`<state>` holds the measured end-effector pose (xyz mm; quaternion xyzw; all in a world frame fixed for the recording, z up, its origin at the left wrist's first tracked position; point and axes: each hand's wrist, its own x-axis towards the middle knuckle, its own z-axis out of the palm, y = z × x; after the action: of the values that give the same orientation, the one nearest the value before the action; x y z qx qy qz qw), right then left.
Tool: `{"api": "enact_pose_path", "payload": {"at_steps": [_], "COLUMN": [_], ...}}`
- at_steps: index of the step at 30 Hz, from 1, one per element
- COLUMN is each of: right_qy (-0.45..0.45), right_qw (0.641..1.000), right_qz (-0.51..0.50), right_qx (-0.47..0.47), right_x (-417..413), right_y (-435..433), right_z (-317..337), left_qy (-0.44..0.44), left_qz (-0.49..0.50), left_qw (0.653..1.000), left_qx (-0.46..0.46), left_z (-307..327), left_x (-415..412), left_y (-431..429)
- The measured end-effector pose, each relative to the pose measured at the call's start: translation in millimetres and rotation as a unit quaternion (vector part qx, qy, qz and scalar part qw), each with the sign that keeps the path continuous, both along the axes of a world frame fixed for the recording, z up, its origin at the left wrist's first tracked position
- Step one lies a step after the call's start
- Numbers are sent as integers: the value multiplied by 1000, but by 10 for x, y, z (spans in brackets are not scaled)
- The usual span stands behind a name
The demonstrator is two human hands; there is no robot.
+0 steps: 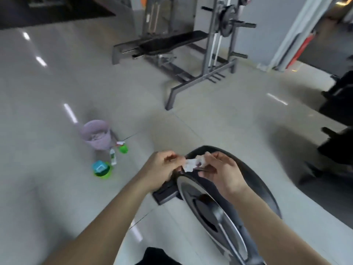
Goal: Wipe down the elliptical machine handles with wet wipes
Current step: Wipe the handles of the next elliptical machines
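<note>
Your left hand and right hand meet just above the top front of the elliptical's flywheel housing. The wet wipe is stretched between them. Left hand: fingers curled, thumb and fingertips pinching the wipe's left edge. Right hand: fingers curled, pinching the bunched right end. The wipe is white and crumpled, partly opened, with a flap hanging down toward the housing's rim; the blur keeps me from telling whether it touches the rim. The housing is a dark shell round a silver disc, and it stands on a pale tiled floor. A black base piece sticks out from the housing's left side, under your left wrist. Left of the housing, on the floor, lies a small cluster: a green tub with a blue lid nearest, then a small white bottle, a green spray bottle, and farthest a lavender perforated basket with something pale inside. Labels are too blurred to read. Well beyond the housing stands a grey rack carrying a weight plate, with a black padded bench beside it. Right of the housing, dark equipment sits at the frame's edge, unclear.
</note>
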<state>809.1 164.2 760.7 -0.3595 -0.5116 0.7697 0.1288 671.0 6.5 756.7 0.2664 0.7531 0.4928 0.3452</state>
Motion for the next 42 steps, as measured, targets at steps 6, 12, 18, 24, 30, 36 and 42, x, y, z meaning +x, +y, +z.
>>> {"api": "enact_pose_path", "payload": {"at_steps": [6,12,18,24,30,36,42], "right_qy": [-30,-22,-24,-75,-128,-78,-62], "right_qw": [996,991,989,995,990,994,990], "right_qz": [54,64,65,62,-28,-78,-109], "right_qx": [-70,-116,-133,-29,48,7,70], "right_x": [-1331,-2678,-3904,-5086,-6200,-6654,-6503], "right_y": [-118,129,441,761,1193,1831,2827], "right_z": [-253,-497,-550,-676,-764,-465,-479], "left_qy": [-47,-28,-51,17,74,-26,9], "left_qz": [123,205,181,-114,-187,-209,-251], "left_qw": [991,978,982,979,959,972,966], "left_qx": [3,-25,-23,-171,-202,-107,-65], "left_z": [-206,-293,-253,-484,-654,-423,-437], "left_x": [-1107,-2286,-3519,-4830,-6277,-6884,-6869], "left_y": [-284,-220,36,362,1086,2229,3661]}}
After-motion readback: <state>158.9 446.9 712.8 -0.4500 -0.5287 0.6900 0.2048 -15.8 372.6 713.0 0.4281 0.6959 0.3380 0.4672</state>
